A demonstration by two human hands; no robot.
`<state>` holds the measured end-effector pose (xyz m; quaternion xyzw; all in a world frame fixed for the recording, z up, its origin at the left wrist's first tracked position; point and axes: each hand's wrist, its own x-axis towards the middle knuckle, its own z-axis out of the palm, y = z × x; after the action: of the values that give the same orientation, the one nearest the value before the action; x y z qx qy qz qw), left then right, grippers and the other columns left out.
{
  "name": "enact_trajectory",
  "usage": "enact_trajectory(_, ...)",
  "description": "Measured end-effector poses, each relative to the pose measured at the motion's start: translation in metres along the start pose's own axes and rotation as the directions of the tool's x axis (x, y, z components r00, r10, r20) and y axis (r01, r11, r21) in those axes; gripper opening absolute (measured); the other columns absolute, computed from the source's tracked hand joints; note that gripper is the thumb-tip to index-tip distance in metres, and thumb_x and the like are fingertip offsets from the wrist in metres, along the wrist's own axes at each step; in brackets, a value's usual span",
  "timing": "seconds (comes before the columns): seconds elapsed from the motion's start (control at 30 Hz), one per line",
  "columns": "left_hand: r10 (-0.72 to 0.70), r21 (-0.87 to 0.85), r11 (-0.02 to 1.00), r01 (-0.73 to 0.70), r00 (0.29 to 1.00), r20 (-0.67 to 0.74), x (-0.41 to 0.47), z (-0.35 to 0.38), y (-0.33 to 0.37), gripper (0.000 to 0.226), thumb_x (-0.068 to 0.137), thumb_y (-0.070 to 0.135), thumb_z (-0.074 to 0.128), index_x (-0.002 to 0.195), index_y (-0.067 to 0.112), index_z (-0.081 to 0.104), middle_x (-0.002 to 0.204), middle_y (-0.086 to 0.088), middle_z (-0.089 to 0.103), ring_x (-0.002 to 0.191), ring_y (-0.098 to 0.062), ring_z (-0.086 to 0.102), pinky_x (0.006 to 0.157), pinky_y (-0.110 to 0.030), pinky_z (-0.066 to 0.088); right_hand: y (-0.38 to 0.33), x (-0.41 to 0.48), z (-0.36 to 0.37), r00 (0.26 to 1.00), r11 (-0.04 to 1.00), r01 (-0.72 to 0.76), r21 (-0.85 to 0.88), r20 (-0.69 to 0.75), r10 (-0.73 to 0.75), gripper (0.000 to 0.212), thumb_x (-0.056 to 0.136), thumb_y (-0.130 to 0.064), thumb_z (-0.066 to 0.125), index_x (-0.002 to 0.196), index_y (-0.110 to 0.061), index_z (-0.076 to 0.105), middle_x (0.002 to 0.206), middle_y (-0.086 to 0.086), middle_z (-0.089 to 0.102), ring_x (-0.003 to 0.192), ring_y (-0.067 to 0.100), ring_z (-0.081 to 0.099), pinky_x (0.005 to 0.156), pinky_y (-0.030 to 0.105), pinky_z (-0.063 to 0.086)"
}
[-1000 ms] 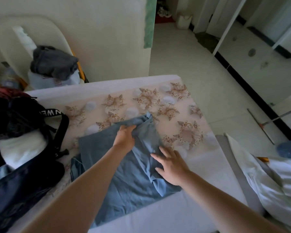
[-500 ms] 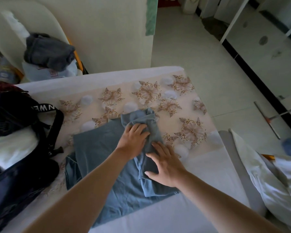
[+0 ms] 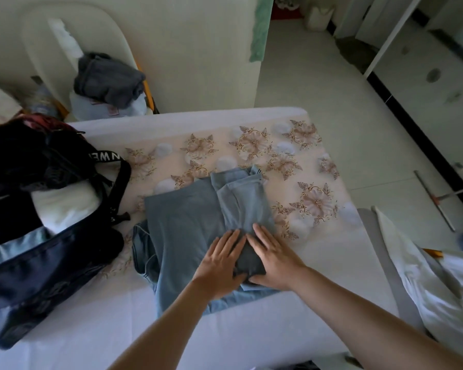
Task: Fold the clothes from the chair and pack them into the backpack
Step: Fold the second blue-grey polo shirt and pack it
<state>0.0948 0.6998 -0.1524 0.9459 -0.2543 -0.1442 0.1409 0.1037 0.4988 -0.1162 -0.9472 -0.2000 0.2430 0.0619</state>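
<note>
A blue-grey garment (image 3: 187,222) lies partly folded on the bed, its right side turned over into a narrow strip. Both hands press flat on its near part, side by side: my left hand (image 3: 219,263) on the left, my right hand (image 3: 273,260) on the right, fingers straight. A dark navy backpack (image 3: 46,257) lies unzipped at the left of the bed, with a white folded item (image 3: 64,206) showing inside. Beyond the bed stands a pale chair (image 3: 38,41) carrying a dark grey garment (image 3: 107,78) on top of a light one (image 3: 96,110).
The bed (image 3: 171,316) has a floral sheet at its far end. A white pillow or bedding (image 3: 433,276) sits at the right edge. Tiled floor and a long-handled floor tool (image 3: 436,201) lie to the right. A wall stands behind the chair.
My left hand let go of the garment's far part and drew back toward me. Both hands now lie flat together on the near fold, and the right strip lies smoothed down.
</note>
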Motion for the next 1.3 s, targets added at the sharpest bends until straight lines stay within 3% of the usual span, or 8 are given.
enact_trajectory(0.13,-0.051,-0.044,0.998,0.052,0.999,0.02,-0.039,0.002,-0.005,0.09,0.081,0.066,0.036,0.157,0.022,0.018,0.164,0.003,0.008,0.152,-0.017,0.005,0.123,-0.035,0.0,-0.021,-0.004,-0.012,0.99,0.995,-0.08,-0.064,0.109,0.086,0.111,0.081,-0.061,0.064,0.159,-0.018,-0.002,0.163,0.012,-0.022,0.153,0.028,-0.012,0.123,0.047,0.006)
enact_trajectory(0.23,-0.125,-0.162,0.982,0.097,0.977,-0.173,-0.064,-0.012,-0.013,0.06,0.085,0.048,0.045,0.14,0.024,0.05,0.144,0.005,0.049,0.133,-0.019,0.043,0.11,-0.038,0.038,-0.048,0.002,-0.028,0.996,0.996,-0.051,-0.07,0.072,0.056,0.098,0.082,-0.048,0.064,0.158,-0.02,0.01,0.165,0.012,-0.015,0.153,0.029,-0.005,0.122,0.048,0.008)
enact_trajectory(0.43,-0.542,-0.322,0.84,0.436,0.704,-0.459,-0.125,-0.033,-0.063,0.036,0.084,0.021,0.045,0.113,0.019,0.065,0.107,-0.002,0.06,0.098,-0.03,0.055,0.082,-0.041,0.05,-0.141,0.029,-0.04,0.985,0.987,0.158,-0.039,-0.057,-0.16,0.063,0.092,-0.024,0.056,0.152,-0.019,0.035,0.166,0.008,0.012,0.147,0.028,0.026,0.117,0.039,0.021)
enact_trajectory(0.63,-0.663,-0.307,0.742,0.596,0.718,-0.21,-0.143,-0.046,-0.089,0.043,0.096,0.032,0.053,0.137,0.024,0.053,0.132,-0.003,0.06,0.127,-0.029,0.049,0.104,-0.04,0.037,-0.201,0.056,-0.041,0.983,0.985,0.173,0.012,0.061,-0.173,0.067,0.094,-0.012,0.047,0.155,-0.022,0.023,0.166,0.003,0.01,0.143,0.035,0.031,0.115,0.043,0.03)
enact_trajectory(0.73,-0.704,-0.324,0.697,0.639,0.697,-0.139,-0.134,-0.054,-0.095,0.031,0.093,0.039,0.055,0.118,0.027,0.066,0.111,-0.003,0.07,0.109,-0.028,0.061,0.084,-0.034,0.045,-0.209,0.066,-0.04,0.978,0.985,0.17,0.01,0.125,-0.169,0.079,0.091,-0.01,0.05,0.158,-0.026,0.011,0.167,0.002,0.006,0.142,0.037,0.032,0.114,0.044,0.032)
enact_trajectory(0.93,-0.921,-0.655,0.334,0.677,0.381,-0.075,-0.155,-0.049,-0.102,0.026,0.085,0.018,0.048,0.101,0.014,0.069,0.111,-0.012,0.056,0.1,-0.037,0.055,0.078,-0.038,0.048,-0.204,0.095,-0.038,0.96,0.969,0.233,-0.086,0.18,-0.215,0.077,0.095,-0.021,0.05,0.159,-0.02,0.007,0.164,0.007,0.016,0.146,0.03,0.027,0.117,0.04,0.026)
enact_trajectory(1.17,-0.901,-0.575,0.321,0.753,0.429,0.059,-0.153,-0.051,-0.106,0.027,0.086,0.021,0.05,0.111,0.012,0.055,0.105,-0.012,0.067,0.098,-0.035,0.063,0.071,-0.033,0.045,-0.229,0.145,-0.048,0.94,0.905,0.303,-0.298,-0.065,-0.336,0.047,0.095,-0.006,0.047,0.139,-0.022,0.047,0.133,0.007,0.047,0.118,0.032,0.053,0.098,0.043,0.042)
enact_trajectory(1.3,-0.895,-0.455,0.366,0.812,0.44,0.065,-0.15,-0.052,-0.111,0.035,0.086,0.022,0.058,0.116,0.007,0.046,0.114,-0.015,0.065,0.106,-0.037,0.062,0.074,-0.035,0.046,-0.247,0.173,-0.053,0.951,0.917,0.304,-0.257,0.031,-0.307,0.066,0.09,0.002,0.046,0.148,-0.028,0.036,0.138,0.008,0.047,0.108,0.035,0.062,0.084,0.044,0.055)
